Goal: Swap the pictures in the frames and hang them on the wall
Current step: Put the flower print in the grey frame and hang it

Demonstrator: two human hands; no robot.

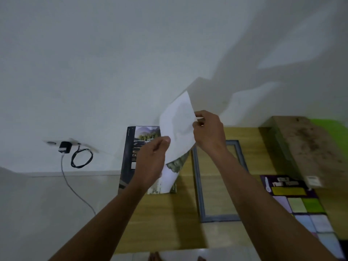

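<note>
Pinching a picture (177, 129) by its side edges: left hand (152, 161) at the left edge, right hand (209, 132) at the right, thumbs and fingers closed on the paper. Lifted over the far part of the wooden bench (160, 223), white back facing near, long axis roughly upright, top leaning right, lower end curling to show green print. Lying flat just right of it, a grey frame (198, 185), long axis near to far. Behind the left hand, a dark-bordered mountain print (130, 147).
</note>
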